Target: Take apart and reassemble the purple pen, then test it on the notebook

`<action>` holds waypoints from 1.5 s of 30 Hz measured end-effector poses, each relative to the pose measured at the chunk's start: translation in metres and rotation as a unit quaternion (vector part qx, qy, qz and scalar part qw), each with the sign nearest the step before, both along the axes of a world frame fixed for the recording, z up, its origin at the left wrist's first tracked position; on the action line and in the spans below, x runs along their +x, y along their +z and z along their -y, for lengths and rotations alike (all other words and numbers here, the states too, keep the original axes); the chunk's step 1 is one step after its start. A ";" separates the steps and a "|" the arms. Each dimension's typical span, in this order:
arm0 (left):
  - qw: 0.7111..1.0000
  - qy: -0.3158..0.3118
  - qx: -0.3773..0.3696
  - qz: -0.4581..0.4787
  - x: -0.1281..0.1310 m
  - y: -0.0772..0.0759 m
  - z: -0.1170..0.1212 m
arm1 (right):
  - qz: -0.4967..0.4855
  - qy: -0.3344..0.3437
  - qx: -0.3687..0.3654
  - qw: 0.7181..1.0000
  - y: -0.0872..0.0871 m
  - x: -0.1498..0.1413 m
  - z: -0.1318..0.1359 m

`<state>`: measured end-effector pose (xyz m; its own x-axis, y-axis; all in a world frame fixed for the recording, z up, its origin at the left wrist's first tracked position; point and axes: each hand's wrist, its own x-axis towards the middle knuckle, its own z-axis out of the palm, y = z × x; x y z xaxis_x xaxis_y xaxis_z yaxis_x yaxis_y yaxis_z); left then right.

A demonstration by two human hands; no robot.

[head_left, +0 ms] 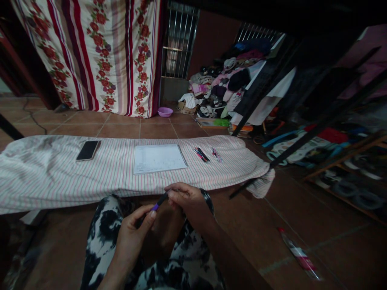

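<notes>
Between my two hands, just above my lap, is a slim black and purple pen (pixel 158 204). My left hand (pixel 135 232) pinches its purple end between thumb and fingers. At the dark upper end, my right hand (pixel 186 198) closes its fingertips round it, hiding the tip. Beyond them a spiral notepad (pixel 160 158) lies open on the striped cloth (pixel 115 173), its spiral on the right. A small bunch of pens (pixel 201 155) rests right of the notepad, and beside it is a clear packet or group of slim items (pixel 217 155) too small to make out.
A phone (pixel 88 150) lies face up on the cloth at left. On the tiled floor at right is a plastic bottle (pixel 300 255). Dark metal bars (pixel 272 159) slant along the right. Farther back are a purple basin (pixel 165 112), piled clothes (pixel 226 82) and a floral curtain (pixel 102 56).
</notes>
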<state>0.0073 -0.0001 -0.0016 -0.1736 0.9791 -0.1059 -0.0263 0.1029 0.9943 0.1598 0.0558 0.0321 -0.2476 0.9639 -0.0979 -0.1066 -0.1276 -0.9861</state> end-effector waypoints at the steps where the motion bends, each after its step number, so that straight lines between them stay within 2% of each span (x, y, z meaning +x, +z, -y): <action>1: 1.000 0.001 0.004 -0.003 0.000 0.000 0.000 | -0.003 -0.003 -0.001 1.000 0.000 0.000 0.000; 9: 1.000 0.010 0.011 -0.004 0.001 -0.004 0.000 | -0.021 -0.010 -0.008 1.000 -0.002 -0.003 0.001; 14: 1.000 -0.013 -0.013 0.013 0.001 -0.004 0.000 | -0.045 0.013 0.005 0.999 -0.005 -0.003 0.002; 26: 1.000 -0.025 -0.010 0.004 -0.002 -0.014 -0.003 | -0.043 0.000 0.014 0.999 -0.006 0.000 0.001; 34: 0.999 0.031 0.011 -0.010 0.002 -0.013 0.001 | -0.053 -0.021 -0.010 0.998 -0.011 -0.003 0.001; 40: 1.000 -0.004 0.007 -0.008 0.000 -0.022 0.000 | -0.043 -0.040 -0.014 0.998 -0.014 -0.005 0.005; 45: 1.000 -0.013 -0.011 0.014 0.001 -0.020 0.001 | -0.061 -0.035 0.010 0.997 -0.014 -0.005 0.006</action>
<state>0.0081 -0.0009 -0.0211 -0.1445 0.9807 -0.1319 -0.0520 0.1256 0.9907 0.1552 0.0495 0.0185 -0.1885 0.9807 -0.0518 -0.2334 -0.0960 -0.9676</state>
